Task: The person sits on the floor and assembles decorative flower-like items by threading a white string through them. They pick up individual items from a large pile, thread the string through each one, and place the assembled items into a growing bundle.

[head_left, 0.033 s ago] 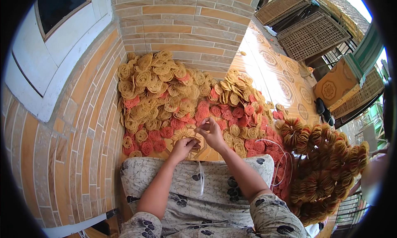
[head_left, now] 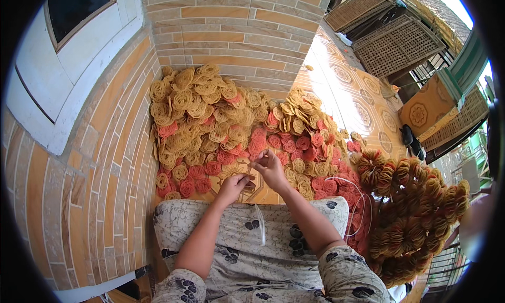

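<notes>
Over the patterned floor tile in front of my lap, both hands are raised close together. My left hand (head_left: 231, 190) is closed in a pinch; what lies between its fingertips is too small to make out. Slightly higher and to the right, my right hand (head_left: 270, 170) also pinches, and its fingertips hide whatever they hold. Below the hands a thin bundle of white strands (head_left: 261, 224) hangs over the patterned cloth (head_left: 279, 234) on my lap. Tan rosette-shaped coils (head_left: 184, 100) and coral-pink rosettes (head_left: 256, 142) lie heaped just beyond my hands.
On the right stand bunched strings of tan and red discs (head_left: 415, 213), beside a loop of white cord (head_left: 363, 198). Brick-patterned walls (head_left: 231, 27) enclose the left and back. Woven panels (head_left: 397, 45) and dark footwear (head_left: 411, 140) are farther right.
The hanging white strands have swung a little to the right. Both hands have shifted only slightly and keep their pinches.
</notes>
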Demonstrator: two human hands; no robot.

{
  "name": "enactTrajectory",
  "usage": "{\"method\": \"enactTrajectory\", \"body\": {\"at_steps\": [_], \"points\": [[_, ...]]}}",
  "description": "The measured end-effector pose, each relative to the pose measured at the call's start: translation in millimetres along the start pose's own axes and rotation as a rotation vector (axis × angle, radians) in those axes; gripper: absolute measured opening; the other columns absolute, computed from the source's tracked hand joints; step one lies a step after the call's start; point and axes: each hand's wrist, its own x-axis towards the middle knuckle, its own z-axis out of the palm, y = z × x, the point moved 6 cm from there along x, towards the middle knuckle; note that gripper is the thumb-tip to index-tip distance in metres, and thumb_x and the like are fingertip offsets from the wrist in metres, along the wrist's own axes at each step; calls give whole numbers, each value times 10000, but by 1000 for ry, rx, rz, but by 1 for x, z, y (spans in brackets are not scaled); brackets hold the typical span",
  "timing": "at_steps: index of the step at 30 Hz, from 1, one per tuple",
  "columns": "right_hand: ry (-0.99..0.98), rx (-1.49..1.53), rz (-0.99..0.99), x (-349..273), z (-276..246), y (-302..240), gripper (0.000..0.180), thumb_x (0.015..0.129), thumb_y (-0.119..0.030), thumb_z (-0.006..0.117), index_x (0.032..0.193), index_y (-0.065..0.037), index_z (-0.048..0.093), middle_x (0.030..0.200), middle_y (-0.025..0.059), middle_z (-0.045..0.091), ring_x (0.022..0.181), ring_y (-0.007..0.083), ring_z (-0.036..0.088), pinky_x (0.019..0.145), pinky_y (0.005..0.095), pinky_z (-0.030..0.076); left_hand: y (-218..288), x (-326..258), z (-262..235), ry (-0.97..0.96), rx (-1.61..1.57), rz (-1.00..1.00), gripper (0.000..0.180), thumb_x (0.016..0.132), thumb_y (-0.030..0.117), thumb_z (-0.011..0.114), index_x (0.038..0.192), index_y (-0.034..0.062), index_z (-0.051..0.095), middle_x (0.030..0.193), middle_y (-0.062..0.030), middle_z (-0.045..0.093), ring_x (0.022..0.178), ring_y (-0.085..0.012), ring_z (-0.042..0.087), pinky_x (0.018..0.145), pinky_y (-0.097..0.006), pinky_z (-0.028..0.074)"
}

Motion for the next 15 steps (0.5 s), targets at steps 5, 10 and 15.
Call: {"method": "enactTrajectory", "body": {"at_steps": [5, 10, 15], "points": [[-44, -92, -154, 7, -6, 10, 266, 844, 54, 615, 910, -57, 383, 847, 86, 604, 862, 155, 631, 760, 271, 494, -2, 7, 0, -31, 164, -81, 201, 955, 120, 529, 1034, -37, 625, 961, -51, 678, 870, -105, 644, 785, -256, 501], [21, 223, -94, 10, -6, 16, 274, 852, 76, 592, 891, -71, 364, 846, 90, 595, 825, 137, 598, 732, 261, 477, 2, 2, -3, -97, 40, -73, 209, 934, 131, 554, 1067, -5, 640, 920, -69, 692, 884, -120, 647, 754, -266, 501], [0, 163, -118, 22, -31, 1, 240, 872, 50, 598, 885, -80, 396, 869, 103, 613, 828, 150, 608, 730, 284, 500, 2, -8, 7, 0, 601, -15, 237, 904, 242, 607, 1066, 74, 642, 864, -53, 697, 842, -193, 664, 753, -337, 498]]}}
